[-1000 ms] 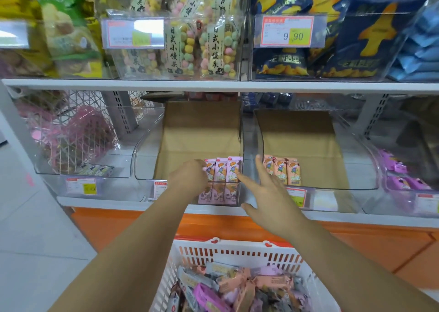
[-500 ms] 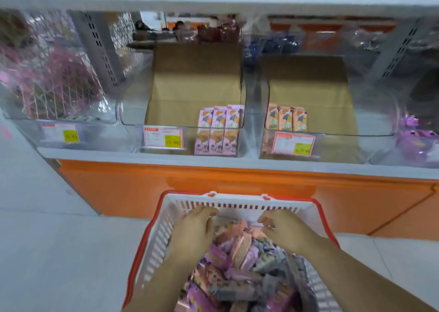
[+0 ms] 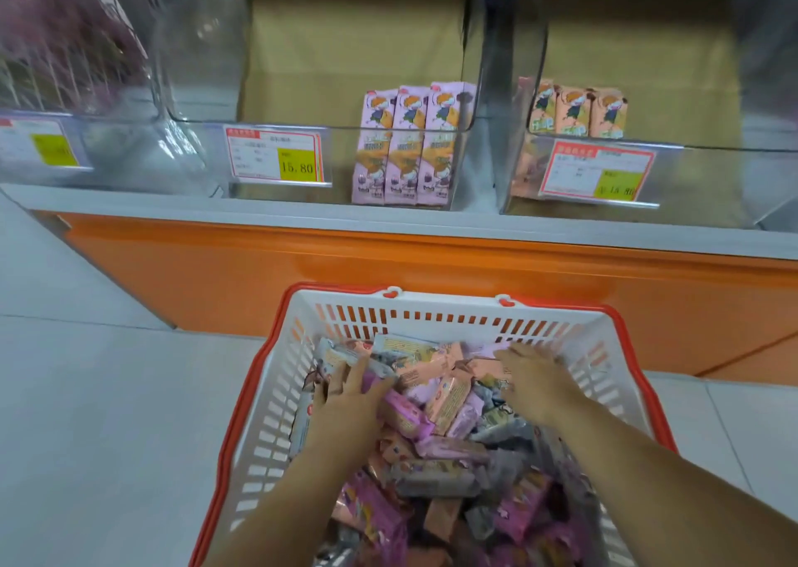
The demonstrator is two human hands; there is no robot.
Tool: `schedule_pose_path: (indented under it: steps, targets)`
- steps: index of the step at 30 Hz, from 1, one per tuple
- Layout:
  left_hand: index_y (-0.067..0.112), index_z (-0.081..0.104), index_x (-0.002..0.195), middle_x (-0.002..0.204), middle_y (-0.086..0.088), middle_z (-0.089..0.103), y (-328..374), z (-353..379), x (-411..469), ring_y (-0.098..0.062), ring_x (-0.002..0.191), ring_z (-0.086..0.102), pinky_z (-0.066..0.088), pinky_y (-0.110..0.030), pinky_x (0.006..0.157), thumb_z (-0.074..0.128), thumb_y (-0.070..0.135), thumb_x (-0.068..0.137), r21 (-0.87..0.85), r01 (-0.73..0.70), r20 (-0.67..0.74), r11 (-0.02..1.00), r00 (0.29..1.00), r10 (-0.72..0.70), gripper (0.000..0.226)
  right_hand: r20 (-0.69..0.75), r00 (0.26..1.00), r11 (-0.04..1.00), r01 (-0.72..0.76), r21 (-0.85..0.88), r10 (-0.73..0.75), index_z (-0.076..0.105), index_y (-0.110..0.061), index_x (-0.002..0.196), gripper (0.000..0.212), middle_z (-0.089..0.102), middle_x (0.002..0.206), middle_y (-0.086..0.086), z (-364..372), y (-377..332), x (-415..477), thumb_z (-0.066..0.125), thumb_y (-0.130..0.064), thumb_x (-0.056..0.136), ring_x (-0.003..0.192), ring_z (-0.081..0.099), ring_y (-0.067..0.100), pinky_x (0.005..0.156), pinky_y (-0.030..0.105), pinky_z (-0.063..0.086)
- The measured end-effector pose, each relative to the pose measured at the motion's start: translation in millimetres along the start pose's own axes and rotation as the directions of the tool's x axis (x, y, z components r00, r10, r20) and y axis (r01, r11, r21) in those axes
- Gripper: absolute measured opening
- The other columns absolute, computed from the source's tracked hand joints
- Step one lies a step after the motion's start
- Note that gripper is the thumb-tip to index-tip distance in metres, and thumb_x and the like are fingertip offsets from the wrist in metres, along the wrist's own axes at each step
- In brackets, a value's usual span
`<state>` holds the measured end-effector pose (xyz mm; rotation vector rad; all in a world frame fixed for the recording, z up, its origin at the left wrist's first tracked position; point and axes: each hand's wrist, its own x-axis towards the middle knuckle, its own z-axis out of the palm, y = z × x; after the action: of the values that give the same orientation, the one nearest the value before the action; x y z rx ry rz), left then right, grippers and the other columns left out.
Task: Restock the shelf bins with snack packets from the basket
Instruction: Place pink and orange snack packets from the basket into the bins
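Left hand (image 3: 349,398) and right hand (image 3: 535,383) on snack packets (image 3: 447,396) in basket (image 3: 432,305)
Left fingers spread, right fingers together, flat

The left hand (image 3: 345,398) and right hand (image 3: 535,383) are bare, as are both forearms.
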<state>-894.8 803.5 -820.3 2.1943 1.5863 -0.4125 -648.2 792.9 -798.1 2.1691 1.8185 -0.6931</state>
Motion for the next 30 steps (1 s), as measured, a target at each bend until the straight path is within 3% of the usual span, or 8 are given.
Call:
schedule_pose_path:
  steps: [6,10,15,18,22,26,28,30]
  targets:
    - [0.044,0.024,0.145,0.16,0.004,-0.009,1.4,-1.3,4.3,-0.028,0.146,-0.007,0.011,-0.051,0.117,0.041,0.031,0.1,-0.052,0.008,-0.014,0.999,1.0,-0.009,0.05,-0.112,0.991,0.985,-0.055,0.161,0.074,0.04,-0.02,0.142,0.057,0.036,0.145,0.008,-4.1,-6.2,7.1,0.056,-0.041,0.092,0.13,0.041,0.028,0.107,0.037,0.036]
    - [0.045,0.027,0.144,0.16,0.007,-0.002,-2.8,-2.9,4.1,-0.025,0.147,-0.003,0.012,-0.05,0.118,0.042,0.039,0.098,-0.087,0.006,-0.013,0.996,1.0,-0.007,0.048,0.114,0.989,0.888,-0.138,0.439,0.097,0.037,-0.014,0.144,0.059,0.038,0.148,0.014,-1.5,-3.4,8.5,0.061,-0.023,0.091,0.131,0.043,0.029,0.105,0.035,0.036]
    - [0.044,0.029,0.144,0.16,0.008,-0.001,-1.3,-6.2,4.4,-0.024,0.147,-0.003,0.011,-0.049,0.118,0.041,0.044,0.098,-0.104,0.016,0.005,0.994,1.0,-0.016,0.047,0.027,0.993,0.853,-0.116,0.509,0.119,0.047,-0.006,0.135,0.047,0.054,0.134,0.013,-5.6,-12.7,6.5,0.06,-0.015,0.091,0.108,0.057,0.024,0.086,0.029,0.043]
    - [0.043,0.029,0.144,0.16,0.007,0.0,-0.8,-6.2,4.2,-0.024,0.147,-0.003,0.011,-0.048,0.118,0.041,0.042,0.098,-0.096,0.017,0.012,0.995,1.0,-0.016,0.048,0.05,0.981,0.812,-0.183,0.554,0.186,0.039,-0.009,0.141,0.054,0.049,0.139,0.013,-2.6,-12.2,8.0,0.059,-0.015,0.092,0.113,0.056,0.026,0.085,0.027,0.042]
    - [0.043,0.028,0.145,0.16,0.007,0.0,0.0,-6.6,1.9,-0.023,0.147,0.001,0.013,-0.047,0.118,0.039,0.041,0.099,-0.094,0.019,-0.006,0.995,1.0,-0.02,0.047,-0.008,0.978,0.799,-0.166,0.578,0.209,0.061,-0.007,0.122,0.032,0.063,0.122,0.011,0.9,-13.8,8.7,0.059,-0.014,0.091,0.101,0.058,0.023,0.079,0.024,0.04]
    - [0.044,0.03,0.144,0.159,0.008,0.003,0.1,-12.0,-0.8,-0.024,0.146,0.008,0.015,-0.048,0.117,0.042,0.041,0.098,-0.119,0.026,0.016,0.993,1.0,-0.024,0.047,-0.183,0.93,0.711,-0.107,0.695,0.319,0.064,-0.001,0.075,0.014,0.054,0.064,0.01,-12.0,-18.2,2.3,0.058,-0.008,0.085,0.066,0.046,0.021,0.054,0.026,0.029]
    - [0.045,0.034,0.142,0.159,0.007,0.006,0.4,-20.7,-3.4,-0.023,0.146,0.007,0.015,-0.049,0.117,0.044,0.039,0.097,-0.152,0.023,0.046,0.988,0.999,-0.017,0.046,-0.266,0.929,0.778,-0.036,0.628,0.258,0.059,0.002,0.068,0.021,0.053,0.061,0.013,-26.1,-18.1,-7.1,0.06,-0.012,0.084,0.062,0.044,0.021,0.055,0.027,0.028]
    - [0.045,0.041,0.138,0.158,0.008,0.012,2.8,-37.6,-8.6,-0.021,0.146,0.008,0.014,-0.05,0.117,0.045,0.034,0.097,-0.203,-0.01,0.037,0.979,0.999,0.018,0.042,-0.283,0.95,0.846,0.042,0.532,0.131,0.067,-0.004,0.084,0.016,0.063,0.077,0.007,-46.6,-18.0,-18.1,0.063,-0.02,0.086,0.074,0.054,0.022,0.064,0.026,0.035]
